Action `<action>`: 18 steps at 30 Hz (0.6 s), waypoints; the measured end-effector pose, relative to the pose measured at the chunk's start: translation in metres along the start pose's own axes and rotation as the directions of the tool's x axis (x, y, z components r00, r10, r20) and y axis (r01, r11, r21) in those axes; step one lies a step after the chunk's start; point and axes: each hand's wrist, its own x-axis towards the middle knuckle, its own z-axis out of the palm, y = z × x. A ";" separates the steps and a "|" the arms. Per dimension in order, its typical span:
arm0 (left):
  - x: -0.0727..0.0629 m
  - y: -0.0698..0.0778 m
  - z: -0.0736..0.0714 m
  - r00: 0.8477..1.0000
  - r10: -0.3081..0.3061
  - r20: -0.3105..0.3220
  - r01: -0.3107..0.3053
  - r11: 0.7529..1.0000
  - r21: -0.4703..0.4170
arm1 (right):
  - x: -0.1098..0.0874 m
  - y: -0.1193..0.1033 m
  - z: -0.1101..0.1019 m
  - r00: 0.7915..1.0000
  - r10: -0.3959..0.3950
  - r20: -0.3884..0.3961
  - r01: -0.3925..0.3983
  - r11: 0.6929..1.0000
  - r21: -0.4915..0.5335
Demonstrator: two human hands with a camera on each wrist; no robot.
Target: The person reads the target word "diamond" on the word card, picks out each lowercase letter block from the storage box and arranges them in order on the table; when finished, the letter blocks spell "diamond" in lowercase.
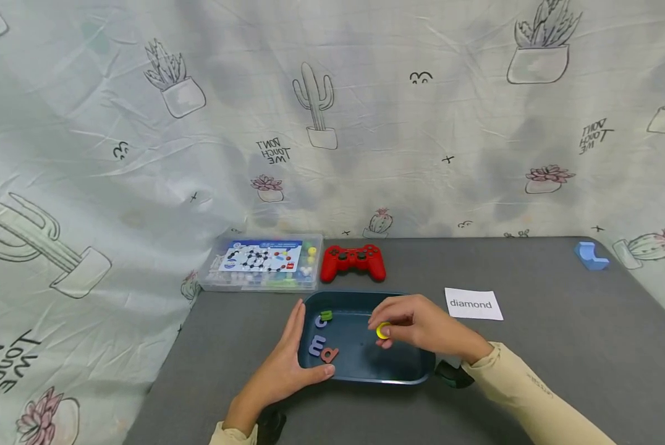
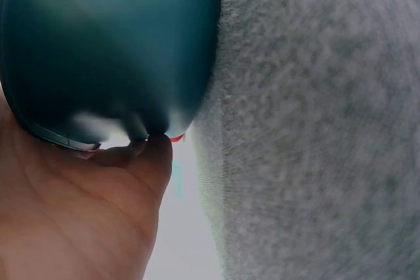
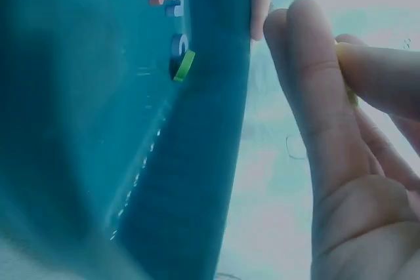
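Observation:
A dark teal tray (image 1: 366,364) lies on the grey table. My left hand (image 1: 282,364) holds its left side, fingers along the edge and thumb on the near rim. Above the tray's right half, my right hand (image 1: 416,324) pinches a yellow round-edged piece (image 1: 383,330) between thumb and fingers, which cover much of it. At the tray's left end lie a purple letter m (image 1: 317,345), a reddish letter (image 1: 329,355), a bluish letter c (image 1: 321,322) and a green letter (image 1: 326,315) touching the c. The left wrist view shows the tray's outer side (image 2: 118,44) beside the hand.
Behind the tray are a clear plastic case (image 1: 260,284) of small parts and a red game controller (image 1: 353,262). A white card (image 1: 473,304) printed "diamond" lies to the right. A blue block (image 1: 591,256) sits near the far right corner, before a patterned cloth (image 1: 393,123).

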 end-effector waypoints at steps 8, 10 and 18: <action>0.001 0.000 -0.001 1.000 0.007 0.001 -0.007 1.000 0.004 | -0.019 0.000 -0.008 0.993 0.099 -0.065 -0.094 0.993 0.078; 0.001 0.000 -0.001 1.000 0.002 0.003 -0.002 1.000 0.006 | -0.024 -0.001 -0.010 0.988 0.134 -0.078 -0.130 0.990 0.058; 0.000 0.000 -0.001 1.000 0.005 0.007 -0.005 1.000 -0.003 | -0.043 -0.004 -0.017 0.968 0.214 -0.129 -0.214 0.977 0.014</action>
